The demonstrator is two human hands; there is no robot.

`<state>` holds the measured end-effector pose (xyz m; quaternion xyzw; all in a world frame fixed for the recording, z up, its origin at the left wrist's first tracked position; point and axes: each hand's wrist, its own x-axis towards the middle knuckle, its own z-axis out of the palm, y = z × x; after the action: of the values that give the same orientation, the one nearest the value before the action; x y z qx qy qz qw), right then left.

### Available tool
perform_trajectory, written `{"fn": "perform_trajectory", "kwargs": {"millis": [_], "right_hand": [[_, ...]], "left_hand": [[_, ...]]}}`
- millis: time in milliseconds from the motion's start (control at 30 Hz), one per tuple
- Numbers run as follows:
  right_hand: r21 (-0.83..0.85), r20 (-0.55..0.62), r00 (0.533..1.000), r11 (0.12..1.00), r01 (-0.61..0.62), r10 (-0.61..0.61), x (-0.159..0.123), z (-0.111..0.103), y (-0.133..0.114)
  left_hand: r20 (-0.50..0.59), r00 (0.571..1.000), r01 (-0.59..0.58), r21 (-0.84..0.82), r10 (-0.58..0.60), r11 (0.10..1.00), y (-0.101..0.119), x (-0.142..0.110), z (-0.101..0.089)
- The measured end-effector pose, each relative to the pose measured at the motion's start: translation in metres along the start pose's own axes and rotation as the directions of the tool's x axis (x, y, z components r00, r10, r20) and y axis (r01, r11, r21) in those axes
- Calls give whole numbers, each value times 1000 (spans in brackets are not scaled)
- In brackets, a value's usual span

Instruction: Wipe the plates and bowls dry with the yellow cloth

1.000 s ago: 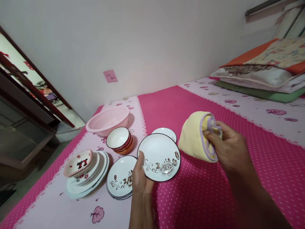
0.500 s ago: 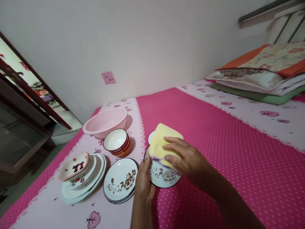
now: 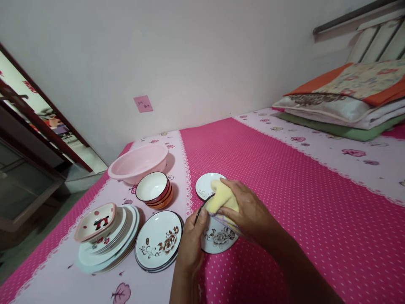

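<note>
My left hand (image 3: 192, 241) grips the left rim of a white floral plate (image 3: 218, 239) with a dark edge, held just above the pink dotted bedspread (image 3: 284, 202). My right hand (image 3: 249, 213) presses a folded yellow cloth (image 3: 221, 197) onto the upper part of that plate, fingers closed over the cloth. Most of the plate's face is hidden under the cloth and hand. Another small white plate (image 3: 205, 185) lies on the bedspread just behind.
To the left lie a stack of floral plates (image 3: 158, 241), a pile of larger plates (image 3: 109, 245) topped by a square pink dish (image 3: 95, 220), stacked bowls (image 3: 154, 190) and a pink basin (image 3: 139, 160). Folded bedding (image 3: 344, 101) lies far right. A wall is behind.
My right hand brought the yellow cloth from the right onto the plate and now presses it lower and more bunched. The plate has tilted and the small plate behind shows again.
</note>
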<state>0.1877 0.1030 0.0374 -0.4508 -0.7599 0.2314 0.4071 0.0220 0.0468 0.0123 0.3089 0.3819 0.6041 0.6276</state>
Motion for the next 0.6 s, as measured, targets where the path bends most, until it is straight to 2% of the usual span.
{"fn": "perform_trajectory", "kwargs": {"millis": [100,233,367,500,600], "right_hand": [[83,95,985,985,-149,141,2,-13,-3],[249,217,941,918,-310,259,2,-24,-5],[423,252,928,832,-360,274,1,-23,2],[507,241,926,776,-375,289,3,-15,10],[563,219,914,721,-404,341,6,-5,9]], "left_hand": [[12,1000,22,39,-23,999,4,-3,-2],[-111,994,18,-40,-23,999,-2,-6,-8],[-212,976,13,-126,-40,992,-8,-4,-11],[-191,981,-9,-216,-33,976,-6,0,-8],[-221,975,-45,-324,-30,945,-2,3,-3]]}}
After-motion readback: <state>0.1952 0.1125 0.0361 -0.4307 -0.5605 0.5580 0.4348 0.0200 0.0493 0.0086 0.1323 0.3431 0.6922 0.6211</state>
